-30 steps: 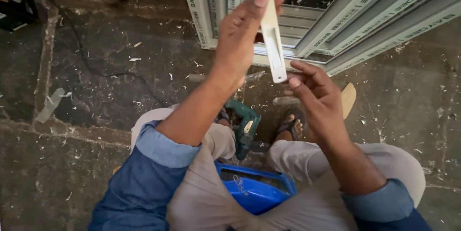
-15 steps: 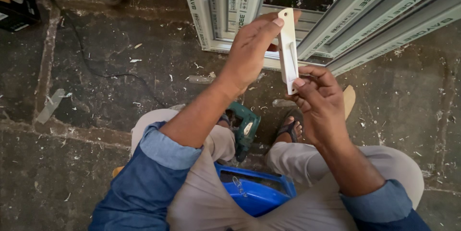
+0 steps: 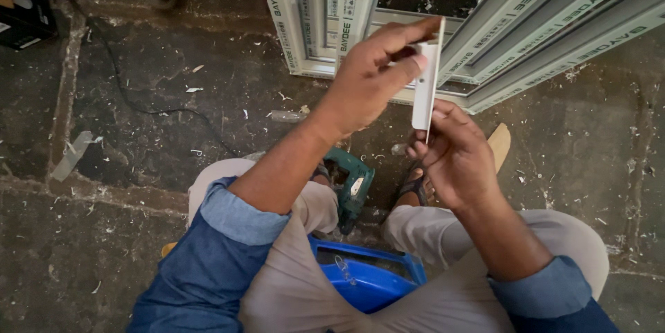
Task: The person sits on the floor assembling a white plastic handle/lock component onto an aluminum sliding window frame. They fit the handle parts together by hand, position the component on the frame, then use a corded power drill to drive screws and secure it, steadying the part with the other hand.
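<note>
My left hand (image 3: 370,80) grips a short white plastic strip (image 3: 424,94) upright, thumb and fingers pinching its upper part. My right hand (image 3: 454,156) is just below it, with its fingertips on the strip's lower end. Both hands are raised above my knees, in front of white window-frame profiles (image 3: 332,14). A green power drill (image 3: 355,187) lies on the floor between my legs.
More white frame profiles (image 3: 554,28) slant across the upper right. I sit on a blue plastic stool (image 3: 360,281). The concrete floor (image 3: 173,118) is strewn with shavings and a thin black cable (image 3: 125,91). A dark box (image 3: 24,4) stands at the far left.
Both hands with the strip have drifted slightly rightward in view and the strip stands more upright. The right hand's fingers stay at its lower end.
</note>
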